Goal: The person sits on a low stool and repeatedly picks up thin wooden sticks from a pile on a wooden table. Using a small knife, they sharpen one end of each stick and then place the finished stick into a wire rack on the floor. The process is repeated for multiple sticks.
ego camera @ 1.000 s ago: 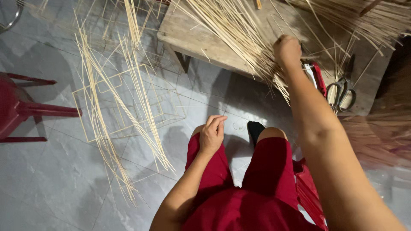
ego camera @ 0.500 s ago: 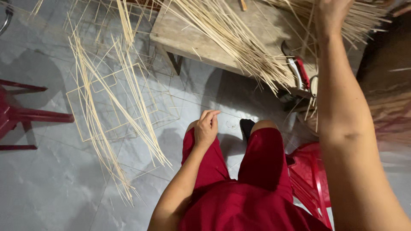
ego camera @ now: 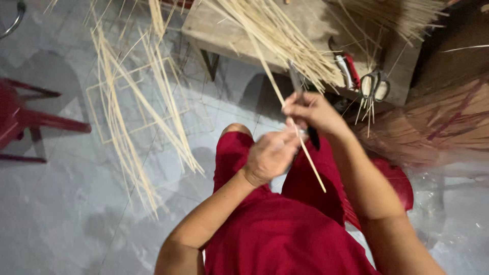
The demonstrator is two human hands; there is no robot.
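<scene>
Floor: pale grey mottled concrete floor [ego camera: 61, 214], with shadows across it.
Bench: low weathered wooden bench [ego camera: 224, 35] at the top of the view, one dark leg showing under its near edge.
On the bench: thick heap of thin pale bamboo strips [ego camera: 285, 40] lying slantwise over the near edge; a red-handled cutting tool [ego camera: 346, 69] and a pair of dark-handled scissors [ego camera: 374, 86] at the near right corner, partly hanging over the edge.
On the floor: loose bundle of long pale bamboo strips [ego camera: 132, 112] left of the bench, lying over a thin wire frame of squares [ego camera: 97, 109].
Left edge: red plastic stool [ego camera: 20, 119], only partly in view.
Right edge: brown blurred mass of fibres [ego camera: 438, 127], too blurred to tell more.
Person: seated, in red clothes, knees pointing toward the bench.
Right hand [ego camera: 313, 112]: fingers curled round a dark-handled knife [ego camera: 305, 109], blade pointing toward the bench.
Left hand [ego camera: 270, 155]: fingers closed in a pinch on a single long pale bamboo strip [ego camera: 300, 142].
Strip's place: over the lap, just before the bench's near edge, running slantwise from the heap down past both hands, touching the knife.
</scene>
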